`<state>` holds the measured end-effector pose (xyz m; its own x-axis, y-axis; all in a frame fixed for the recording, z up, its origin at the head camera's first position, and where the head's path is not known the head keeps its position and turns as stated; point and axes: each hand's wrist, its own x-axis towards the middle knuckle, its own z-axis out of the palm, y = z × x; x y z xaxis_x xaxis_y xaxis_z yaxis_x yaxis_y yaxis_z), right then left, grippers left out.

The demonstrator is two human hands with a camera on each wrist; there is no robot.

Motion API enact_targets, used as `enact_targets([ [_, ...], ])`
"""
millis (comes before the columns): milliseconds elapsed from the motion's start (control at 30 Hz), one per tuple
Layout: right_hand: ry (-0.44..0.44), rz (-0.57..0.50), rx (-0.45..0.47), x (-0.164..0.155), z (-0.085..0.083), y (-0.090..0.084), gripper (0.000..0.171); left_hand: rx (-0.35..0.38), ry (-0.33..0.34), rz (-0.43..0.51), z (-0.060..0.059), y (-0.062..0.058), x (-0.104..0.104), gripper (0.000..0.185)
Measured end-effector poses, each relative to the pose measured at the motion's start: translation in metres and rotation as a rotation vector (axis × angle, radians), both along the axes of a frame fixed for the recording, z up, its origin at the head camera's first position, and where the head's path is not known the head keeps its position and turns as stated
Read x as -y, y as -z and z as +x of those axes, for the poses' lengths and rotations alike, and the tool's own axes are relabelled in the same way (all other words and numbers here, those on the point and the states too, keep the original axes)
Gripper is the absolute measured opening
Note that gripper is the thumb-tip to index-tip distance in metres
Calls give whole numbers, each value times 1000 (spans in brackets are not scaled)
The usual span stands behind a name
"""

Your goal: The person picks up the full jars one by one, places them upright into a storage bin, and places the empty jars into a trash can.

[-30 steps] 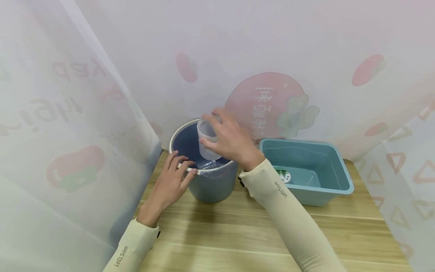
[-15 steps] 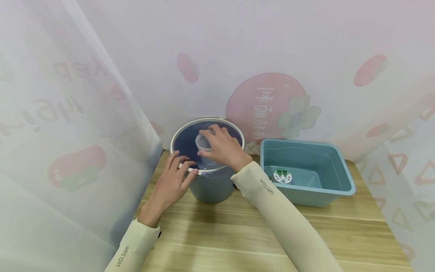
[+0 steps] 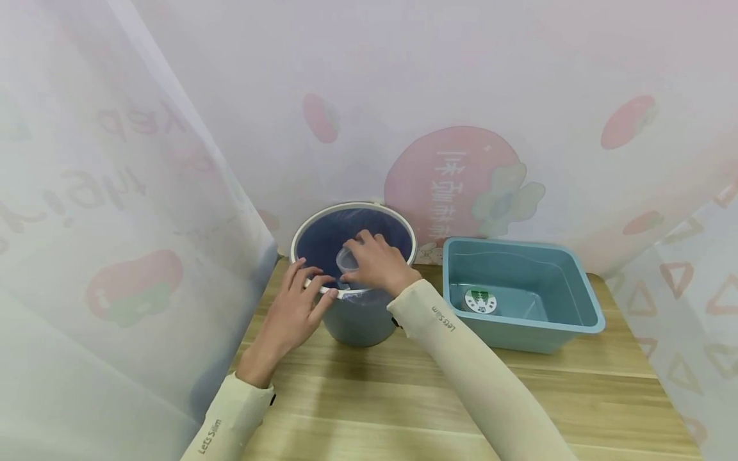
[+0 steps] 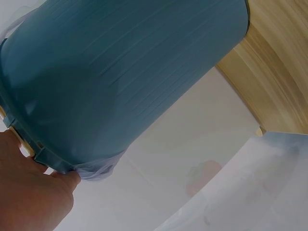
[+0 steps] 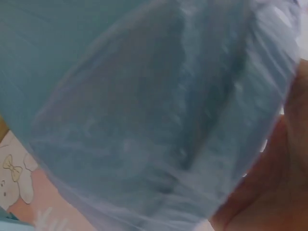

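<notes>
A blue-grey trash bin (image 3: 360,323) with a pale rim ring stands upright on the table. Its mouth is lined with a translucent plastic bag (image 5: 144,144), whose edge hangs down outside the wall. My left hand (image 3: 296,307) grips the near-left rim, fingers over the top and thumb on the outer side, as the left wrist view also shows. Inside the bin mouth, my right hand (image 3: 377,262) holds a clear plastic cup (image 3: 346,259) by its upper part. The cup's lower part is hidden behind the near rim; the bag's folds cover much of the right wrist view.
To the bin's right, a teal rectangular tub (image 3: 521,326) sits on the wood-grain table (image 3: 392,390). A round white and green label (image 3: 480,301) shows inside it. Pale printed curtains (image 3: 242,115) hang close behind and at both sides.
My right hand has lowered the cup deeper into the bin, toward the near rim. The label in the tub has come into full view. My left hand has kept its place on the rim.
</notes>
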<state>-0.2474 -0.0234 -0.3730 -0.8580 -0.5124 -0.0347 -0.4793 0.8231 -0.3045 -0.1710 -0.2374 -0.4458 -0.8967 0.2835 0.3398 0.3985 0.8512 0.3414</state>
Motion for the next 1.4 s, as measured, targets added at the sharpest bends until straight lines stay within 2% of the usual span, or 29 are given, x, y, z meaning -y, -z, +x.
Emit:
enact_targets([
  [267,5,11,1,-2,2,7,69,2,3,2,0,-1,0,42],
  [600,-9,28,-68,-1,2,0,58,8,-5,7,-1,-2,3,43],
  [867,-65,-3,-87,-4,6,-6,53,19,-1,10,-3,-1,6,43],
  [1233,-80,-51,-176,-29,17,-14,50,62,-1,13,-3,-10,7,44],
  [1400,-81,-74,-217,-46,24,-17,50,30,-7,-16,-4,-15,3,47],
])
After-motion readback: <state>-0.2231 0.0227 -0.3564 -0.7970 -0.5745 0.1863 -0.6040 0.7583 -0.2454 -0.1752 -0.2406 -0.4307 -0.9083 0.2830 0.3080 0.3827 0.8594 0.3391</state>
